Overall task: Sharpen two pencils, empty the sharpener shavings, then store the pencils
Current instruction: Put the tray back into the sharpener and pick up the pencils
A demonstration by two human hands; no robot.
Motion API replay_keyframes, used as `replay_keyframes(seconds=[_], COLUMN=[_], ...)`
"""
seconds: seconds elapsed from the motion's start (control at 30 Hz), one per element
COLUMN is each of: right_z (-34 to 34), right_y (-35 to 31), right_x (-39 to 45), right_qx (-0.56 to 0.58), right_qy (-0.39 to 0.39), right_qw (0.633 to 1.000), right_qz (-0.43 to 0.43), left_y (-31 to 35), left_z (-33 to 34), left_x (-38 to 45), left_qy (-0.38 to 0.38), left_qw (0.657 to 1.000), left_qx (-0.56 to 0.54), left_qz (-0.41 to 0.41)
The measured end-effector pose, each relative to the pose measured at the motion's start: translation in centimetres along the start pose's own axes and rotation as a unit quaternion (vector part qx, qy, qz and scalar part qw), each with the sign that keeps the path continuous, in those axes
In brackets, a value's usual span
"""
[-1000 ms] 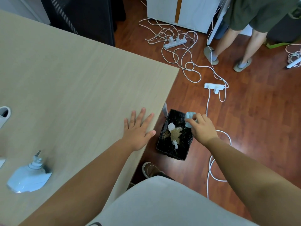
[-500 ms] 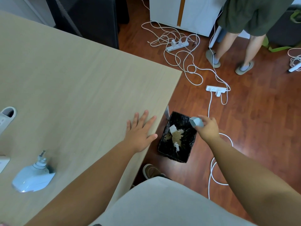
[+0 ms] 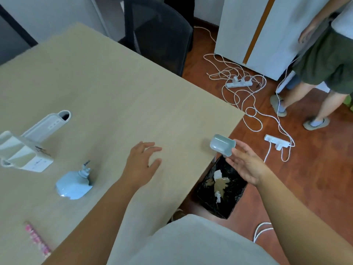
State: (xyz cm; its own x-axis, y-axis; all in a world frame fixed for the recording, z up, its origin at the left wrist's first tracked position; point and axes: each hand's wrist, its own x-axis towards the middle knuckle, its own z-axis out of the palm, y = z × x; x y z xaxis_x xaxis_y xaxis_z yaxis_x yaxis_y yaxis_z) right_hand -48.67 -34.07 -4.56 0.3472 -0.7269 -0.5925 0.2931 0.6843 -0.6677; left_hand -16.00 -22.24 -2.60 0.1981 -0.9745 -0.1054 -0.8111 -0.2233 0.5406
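My right hand [image 3: 246, 165] holds the pale blue shavings drawer [image 3: 221, 144] by its fingertips, palm up, at the table's right edge above the black bin [image 3: 219, 192]. Shavings and paper scraps lie inside the bin. My left hand [image 3: 142, 165] rests near the table surface, fingers spread, holding nothing. The pale blue sharpener body [image 3: 73, 185] with its crank stands on the table to the left. A pink patterned pencil [image 3: 37, 239] lies near the front left edge. A white pencil case [image 3: 24, 150] lies open at the far left.
The wooden table [image 3: 114, 104] fills the left. A black chair [image 3: 158, 35] stands behind it. White cables and power strips [image 3: 238, 84] sprawl on the floor. A person's legs [image 3: 305, 100] stand at the right by a white cabinet [image 3: 257, 31].
My right hand lifted the shavings drawer up from the bin to the table edge and turned palm up. The view swung left, bringing in the pencil case and pencil. My left hand raised slightly.
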Motion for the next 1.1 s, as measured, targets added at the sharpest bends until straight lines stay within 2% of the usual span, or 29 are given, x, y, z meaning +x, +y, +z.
replay_keyframes(seconds=[0.17, 0.27, 0.4, 0.5, 0.6, 0.77, 1.1], right_z=[8.6, 14.0, 20.6, 24.9, 28.4, 32.2, 35.2], right_y=[1.4, 3.9, 8.0, 10.8, 12.8, 15.4, 18.1], right_x=[2.9, 4.1, 5.0, 5.4, 5.4, 5.4, 5.7], right_qx=[-0.109, -0.218, -0.310, -0.352, -0.388, -0.443, -0.481], right_qy=[-0.074, -0.098, -0.142, -0.146, -0.146, -0.161, -0.198], right_qw=[0.990, 0.967, 0.935, 0.919, 0.905, 0.878, 0.851], right_qz=[0.057, 0.084, 0.100, 0.101, 0.092, 0.077, 0.077], left_y=[-3.9, -6.5, -9.8, -11.9, -13.2, -13.9, -14.2], left_z=[-4.2, -6.3, -8.0, -8.8, -9.1, -8.8, -8.4], left_x=[-3.4, -5.7, -8.9, -10.7, -11.2, -11.2, -11.6], left_qy=[0.102, 0.144, 0.158, 0.143, 0.127, 0.151, 0.177], left_qw=[0.992, 0.978, 0.956, 0.948, 0.948, 0.950, 0.945], left_qx=[0.009, 0.041, 0.071, 0.080, 0.050, -0.007, -0.051], left_qz=[-0.079, -0.147, -0.235, -0.271, -0.286, -0.275, -0.272])
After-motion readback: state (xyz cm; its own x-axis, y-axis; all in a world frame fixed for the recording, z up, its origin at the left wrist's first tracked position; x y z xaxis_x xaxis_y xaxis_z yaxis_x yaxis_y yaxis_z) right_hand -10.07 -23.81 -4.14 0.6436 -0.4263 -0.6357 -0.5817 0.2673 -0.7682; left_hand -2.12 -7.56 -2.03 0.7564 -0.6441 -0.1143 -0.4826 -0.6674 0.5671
